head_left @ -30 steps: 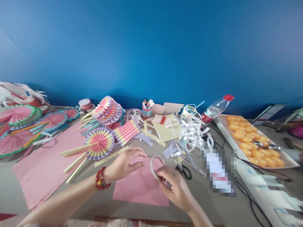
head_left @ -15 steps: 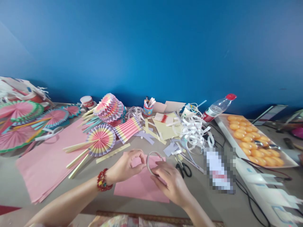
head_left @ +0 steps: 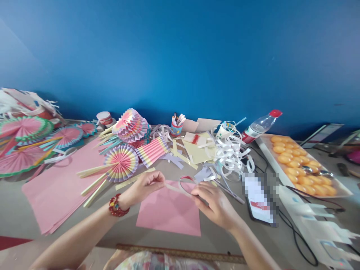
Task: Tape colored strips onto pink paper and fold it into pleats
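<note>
My left hand [head_left: 145, 187] is closed in a pinch on the free end of a narrow pale tape strip [head_left: 177, 189]. That strip stretches across to a thin roll of tape [head_left: 181, 182], a ring gripped at its right side by the fingers of my right hand [head_left: 215, 204]. Both hands hover above a pink sheet of paper [head_left: 168, 215] lying on the table. A beaded red bracelet [head_left: 118, 205] circles my left wrist.
Left of my hands lie pink sheets [head_left: 56, 198] and a pleated paper fan [head_left: 120, 164]. Curled white strips [head_left: 232, 155], a phone [head_left: 260, 198] and a bottle [head_left: 260, 125] are rightward. A tray [head_left: 261, 148] holds orange balls; a pen cup [head_left: 176, 129] stands behind.
My hands have moved apart, and a length of tape now spans between them. The roll has tilted flatter. My right hand now covers the black scissors seen earlier.
</note>
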Tool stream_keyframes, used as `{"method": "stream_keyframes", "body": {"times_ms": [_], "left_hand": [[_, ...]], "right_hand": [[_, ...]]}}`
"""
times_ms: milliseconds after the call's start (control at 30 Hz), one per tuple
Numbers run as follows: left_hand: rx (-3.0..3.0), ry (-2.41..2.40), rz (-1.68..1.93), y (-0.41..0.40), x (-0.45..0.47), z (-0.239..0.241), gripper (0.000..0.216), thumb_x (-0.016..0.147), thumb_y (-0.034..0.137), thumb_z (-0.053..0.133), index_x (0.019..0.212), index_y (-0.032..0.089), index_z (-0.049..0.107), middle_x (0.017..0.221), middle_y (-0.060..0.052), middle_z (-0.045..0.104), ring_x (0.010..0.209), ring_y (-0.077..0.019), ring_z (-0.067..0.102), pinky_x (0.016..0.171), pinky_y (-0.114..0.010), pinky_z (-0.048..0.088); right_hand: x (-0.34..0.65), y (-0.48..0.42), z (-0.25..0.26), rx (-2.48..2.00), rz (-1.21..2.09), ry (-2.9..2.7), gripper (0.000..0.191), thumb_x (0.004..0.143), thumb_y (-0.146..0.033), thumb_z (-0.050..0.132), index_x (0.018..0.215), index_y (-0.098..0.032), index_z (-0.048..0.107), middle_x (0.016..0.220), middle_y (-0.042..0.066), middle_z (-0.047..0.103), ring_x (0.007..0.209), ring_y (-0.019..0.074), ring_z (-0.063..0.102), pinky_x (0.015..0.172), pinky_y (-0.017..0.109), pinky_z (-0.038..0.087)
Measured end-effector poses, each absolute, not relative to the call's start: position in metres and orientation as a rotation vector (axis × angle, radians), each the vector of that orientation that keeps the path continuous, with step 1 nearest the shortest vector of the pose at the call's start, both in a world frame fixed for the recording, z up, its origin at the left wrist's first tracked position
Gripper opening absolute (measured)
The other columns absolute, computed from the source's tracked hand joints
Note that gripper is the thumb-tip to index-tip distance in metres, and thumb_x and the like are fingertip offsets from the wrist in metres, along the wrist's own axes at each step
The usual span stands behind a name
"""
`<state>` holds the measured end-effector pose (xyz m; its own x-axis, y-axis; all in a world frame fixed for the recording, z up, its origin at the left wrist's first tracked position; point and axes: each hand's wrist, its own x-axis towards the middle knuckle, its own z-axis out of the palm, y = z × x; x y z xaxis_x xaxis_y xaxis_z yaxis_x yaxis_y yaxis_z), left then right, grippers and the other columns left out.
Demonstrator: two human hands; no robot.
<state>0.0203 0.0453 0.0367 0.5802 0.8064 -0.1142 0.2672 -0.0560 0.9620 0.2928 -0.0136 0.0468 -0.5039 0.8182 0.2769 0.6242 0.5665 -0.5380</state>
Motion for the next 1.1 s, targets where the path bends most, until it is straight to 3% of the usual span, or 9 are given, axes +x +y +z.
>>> {"method": "stream_keyframes", "body": {"times_ms": [133, 300, 733, 933, 1100], "left_hand": [[1.609, 1.008, 0.629, 0.047, 0.014, 0.035, 0.018, 0.090, 0.033, 0.051, 0.080, 0.017, 0.050, 0.075, 0.002, 0.048, 0.070, -0.0117, 0.043, 0.065, -0.022, 0.035], [1.664, 1.043, 0.666, 0.049, 0.004, 0.027, 0.021, 0.091, 0.035, 0.048, 0.078, 0.018, 0.047, 0.073, 0.002, 0.046, 0.069, -0.0123, 0.044, 0.065, -0.022, 0.037], [1.769, 1.142, 0.705, 0.047, -0.008, 0.015, 0.018, 0.092, 0.031, 0.048, 0.080, 0.018, 0.052, 0.079, 0.000, 0.057, 0.075, -0.0144, 0.053, 0.068, -0.023, 0.041], [1.847, 1.128, 0.797, 0.046, -0.008, 0.019, 0.015, 0.093, 0.028, 0.046, 0.082, 0.019, 0.051, 0.091, -0.004, 0.059, 0.088, -0.0176, 0.055, 0.079, -0.027, 0.043], [1.919, 1.175, 0.795, 0.043, -0.010, 0.015, 0.014, 0.092, 0.026, 0.045, 0.083, 0.019, 0.052, 0.094, -0.005, 0.059, 0.088, -0.0176, 0.054, 0.080, -0.028, 0.043]], "right_hand": [[0.305, -0.003, 0.049, -1.157, 0.453, -2.287, 0.013, 0.095, -0.020, 0.047, 0.084, -0.022, 0.055, 0.076, -0.001, 0.063, 0.074, 0.0155, 0.056, 0.084, 0.034, 0.040], [0.314, -0.002, 0.048, -1.307, 0.446, -2.259, 0.015, 0.096, -0.025, 0.048, 0.084, -0.022, 0.056, 0.078, 0.001, 0.063, 0.078, 0.0165, 0.058, 0.073, 0.028, 0.041], [0.322, -0.003, 0.051, -1.369, 0.313, -2.302, 0.019, 0.096, -0.023, 0.046, 0.081, -0.021, 0.057, 0.073, 0.001, 0.063, 0.071, 0.0163, 0.057, 0.070, 0.029, 0.040], [0.323, -0.005, 0.061, -1.366, 0.267, -2.346, 0.019, 0.096, -0.022, 0.044, 0.084, -0.021, 0.059, 0.078, 0.004, 0.065, 0.075, 0.0182, 0.058, 0.074, 0.032, 0.041], [0.324, -0.007, 0.059, -1.384, 0.185, -2.383, 0.019, 0.095, -0.023, 0.046, 0.082, -0.021, 0.059, 0.075, 0.003, 0.064, 0.073, 0.0181, 0.057, 0.079, 0.034, 0.040]]}}
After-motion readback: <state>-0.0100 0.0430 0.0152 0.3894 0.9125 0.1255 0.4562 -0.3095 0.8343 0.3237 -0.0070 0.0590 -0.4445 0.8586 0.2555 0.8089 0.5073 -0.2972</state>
